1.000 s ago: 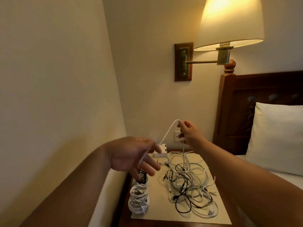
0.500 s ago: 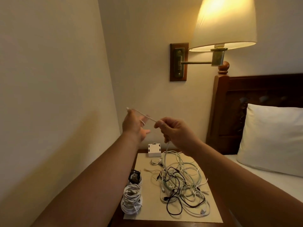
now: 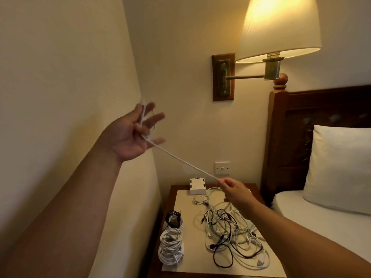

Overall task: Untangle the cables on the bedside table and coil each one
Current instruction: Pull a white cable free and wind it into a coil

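A white cable [image 3: 180,159] stretches taut between my hands above the bedside table [image 3: 170,195]. My left hand [image 3: 130,135] is raised near the wall; its thumb presses the cable's plug end against the spread fingers. My right hand [image 3: 234,190] pinches the cable low, just over the tangle. The tangle of white and black cables [image 3: 232,235] lies on a beige mat [image 3: 184,199]. Two coiled bundles sit at the mat's left: a white coil [image 3: 170,246] and a black and white coil [image 3: 173,219] behind it.
A white box [image 3: 197,185] stands at the back of the table below a wall switch [image 3: 222,168]. A lit wall lamp [image 3: 278,29] hangs above. The wooden headboard [image 3: 321,137], pillow [image 3: 341,167] and bed are to the right; a wall runs close on the left.
My left hand has swung up and left with the cable's end, fingers spreading. My right hand has dropped toward the tangle, so the cable now runs taut between them.
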